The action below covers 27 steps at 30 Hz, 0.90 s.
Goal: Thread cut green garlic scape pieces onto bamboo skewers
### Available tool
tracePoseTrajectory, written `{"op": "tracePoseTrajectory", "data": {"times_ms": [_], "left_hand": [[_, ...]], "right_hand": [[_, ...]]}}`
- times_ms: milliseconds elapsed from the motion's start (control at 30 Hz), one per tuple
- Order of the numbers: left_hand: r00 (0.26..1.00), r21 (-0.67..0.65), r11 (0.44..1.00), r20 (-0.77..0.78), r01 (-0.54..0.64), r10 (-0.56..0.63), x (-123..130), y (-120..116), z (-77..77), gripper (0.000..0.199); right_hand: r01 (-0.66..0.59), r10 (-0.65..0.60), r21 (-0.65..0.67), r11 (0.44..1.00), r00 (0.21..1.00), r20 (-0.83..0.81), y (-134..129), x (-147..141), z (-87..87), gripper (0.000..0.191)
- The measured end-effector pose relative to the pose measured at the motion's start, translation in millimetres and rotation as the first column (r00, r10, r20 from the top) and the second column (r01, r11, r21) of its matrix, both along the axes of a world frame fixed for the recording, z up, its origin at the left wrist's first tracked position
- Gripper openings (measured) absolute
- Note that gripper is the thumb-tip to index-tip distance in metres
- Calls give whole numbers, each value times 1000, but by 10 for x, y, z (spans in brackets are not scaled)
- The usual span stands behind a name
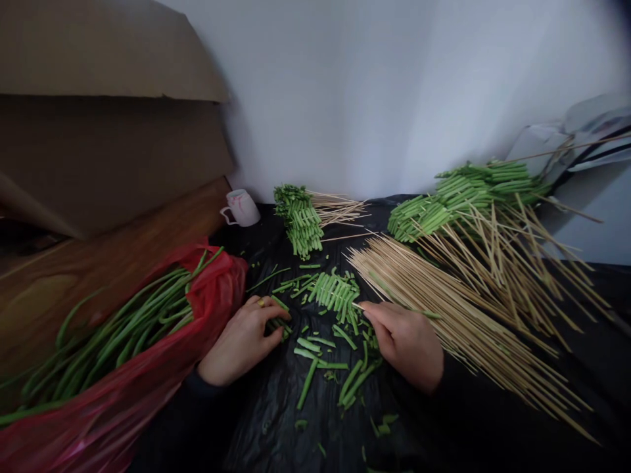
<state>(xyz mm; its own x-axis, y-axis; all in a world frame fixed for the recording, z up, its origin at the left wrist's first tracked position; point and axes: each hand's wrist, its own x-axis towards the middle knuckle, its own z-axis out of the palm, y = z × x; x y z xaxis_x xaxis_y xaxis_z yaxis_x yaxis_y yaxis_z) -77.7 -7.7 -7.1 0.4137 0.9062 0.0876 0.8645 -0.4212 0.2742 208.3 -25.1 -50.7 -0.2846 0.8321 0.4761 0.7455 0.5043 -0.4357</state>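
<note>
My right hand [407, 341] pinches the end of a skewer that carries a row of short green bean pieces [336, 293], low over the black sheet [276, 420]. To the left, my left hand [245, 338], with a ring on one finger, curls over some green pieces [282, 328] that its fingers partly hide. Loose cut bean pieces [308, 381] lie scattered between and in front of both hands. A thick bundle of bare wooden skewers [458, 309] spreads out just right of my right hand.
A red plastic bag [217, 289] of long beans [133, 328] lies at the left. Filled skewers form a small pile [303, 226] at the back and a larger one [463, 197] at the back right. A white mug [242, 208] stands near a cardboard box [113, 157].
</note>
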Motion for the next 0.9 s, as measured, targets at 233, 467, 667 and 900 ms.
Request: {"op": "tracePoseTrajectory", "data": {"times_ms": [233, 467, 667, 900], "left_hand": [[996, -47, 999, -92, 11, -15, 83, -11, 75, 22], [988, -60, 998, -157, -22, 12, 177, 18, 121, 20], [965, -9, 995, -245, -96, 91, 318, 19, 108, 11], [952, 25, 996, -292, -91, 94, 379, 46, 98, 8]], "right_hand": [[-9, 9, -17, 1000, 1000, 10, -3, 4, 12, 32], [-19, 19, -10, 1000, 1000, 17, -8, 1, 14, 32], [-21, 21, -14, 1000, 1000, 14, -8, 2, 18, 32], [-21, 21, -1, 1000, 1000, 1, -8, 8, 11, 31]]}}
